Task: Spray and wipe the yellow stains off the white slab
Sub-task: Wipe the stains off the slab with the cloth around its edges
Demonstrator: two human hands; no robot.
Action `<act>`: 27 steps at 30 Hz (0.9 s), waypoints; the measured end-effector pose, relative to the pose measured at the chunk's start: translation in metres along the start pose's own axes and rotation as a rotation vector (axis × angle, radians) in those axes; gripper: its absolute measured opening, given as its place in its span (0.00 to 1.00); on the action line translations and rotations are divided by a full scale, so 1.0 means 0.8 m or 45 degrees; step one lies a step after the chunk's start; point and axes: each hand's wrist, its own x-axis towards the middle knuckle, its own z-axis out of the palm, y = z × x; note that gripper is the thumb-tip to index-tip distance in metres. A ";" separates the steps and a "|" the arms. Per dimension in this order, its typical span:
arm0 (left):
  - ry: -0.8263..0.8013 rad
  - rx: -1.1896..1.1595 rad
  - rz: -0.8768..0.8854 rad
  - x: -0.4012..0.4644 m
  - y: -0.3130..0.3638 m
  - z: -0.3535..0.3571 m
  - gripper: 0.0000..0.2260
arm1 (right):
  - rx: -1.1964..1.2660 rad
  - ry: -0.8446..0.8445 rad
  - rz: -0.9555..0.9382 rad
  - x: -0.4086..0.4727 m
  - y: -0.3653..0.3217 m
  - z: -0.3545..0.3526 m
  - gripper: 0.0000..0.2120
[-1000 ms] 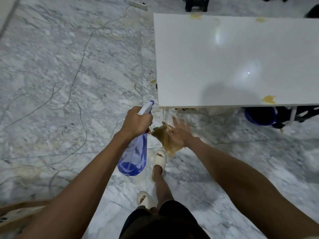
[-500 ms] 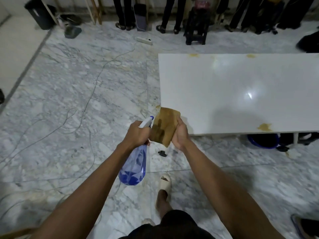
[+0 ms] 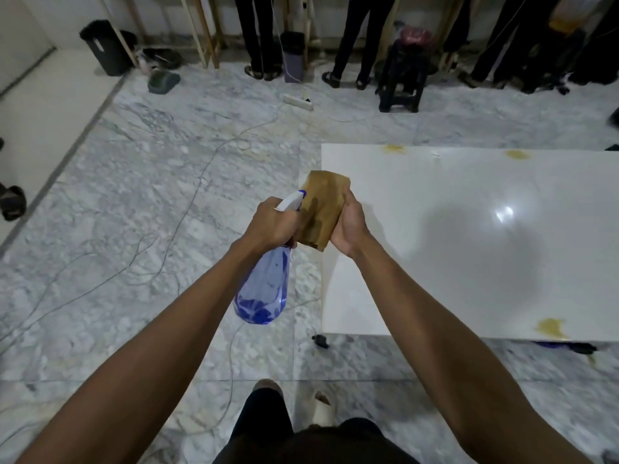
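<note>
While my left hand [image 3: 273,222] curls around the spray bottle [image 3: 264,283], my right hand [image 3: 350,226] grips the brown cloth [image 3: 323,209] above the stained white slab [image 3: 469,249].

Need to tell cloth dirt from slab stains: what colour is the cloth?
Brownish tan, with a darker streak; the cloth shows best in the head view.

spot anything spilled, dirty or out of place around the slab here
Three yellow stains mar the white slab: two at its far edge and one near the front edge. The brown cloth in the right hand looks discoloured. Loose cables trail across the marble floor.
</note>
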 end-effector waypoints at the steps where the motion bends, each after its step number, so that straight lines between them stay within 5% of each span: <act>1: -0.004 -0.001 -0.004 0.015 0.004 -0.001 0.11 | -0.013 0.022 0.007 0.017 -0.005 0.001 0.32; 18: -0.124 -0.096 -0.218 0.384 0.012 -0.008 0.15 | -0.064 0.269 0.213 0.351 -0.040 -0.034 0.33; 22: -0.146 -0.094 -0.192 0.456 0.007 -0.018 0.08 | -0.640 0.565 -0.031 0.436 -0.068 -0.062 0.27; 25: -0.111 -0.100 -0.194 0.509 -0.013 -0.025 0.12 | -1.340 0.573 -0.420 0.525 -0.102 -0.073 0.22; 27: -0.092 -0.090 -0.192 0.530 -0.033 -0.024 0.13 | -1.776 0.534 -0.445 0.583 -0.100 -0.087 0.24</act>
